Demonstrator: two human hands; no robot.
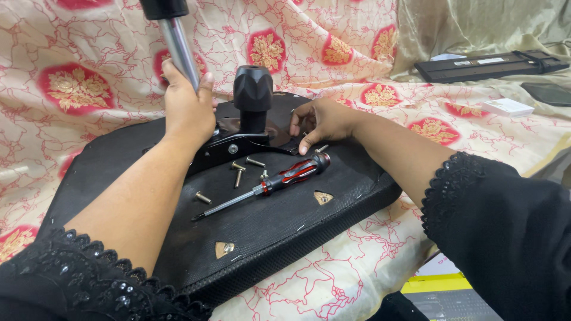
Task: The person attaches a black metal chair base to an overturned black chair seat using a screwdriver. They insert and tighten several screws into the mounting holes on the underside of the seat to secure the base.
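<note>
- Upturned chair seat [285, 232]: black, padded, mesh-edged, underside up, lying on a bed under a cream bedspread [357, 279] with red floral medallions.
- Black metal mechanism plate [238, 145] on the seat's underside, topped by a chunky black knob [253, 89].
- Silver gas-lift cylinder [178, 50] rising at a tilt from the plate, black collar at its top.
- Left hand [189, 110]: grip closed round the cylinder's lower end, just above the plate.
- Right hand [321, 122]: fingers curled loosely against the plate's right edge, touching it; possibly pinching something small, too hidden to tell.
- Screwdriver [267, 187], red-and-black handle with a long steel shaft, lying loose on the seat just below the right hand.
- Several loose bolts [241, 169] scattered between plate and screwdriver.
- Two triangular brass-coloured corner pieces [225, 248] on the near edge of the seat.
- Flat black case [488, 65] and a small white box [507, 107] well apart, at far right.
</note>
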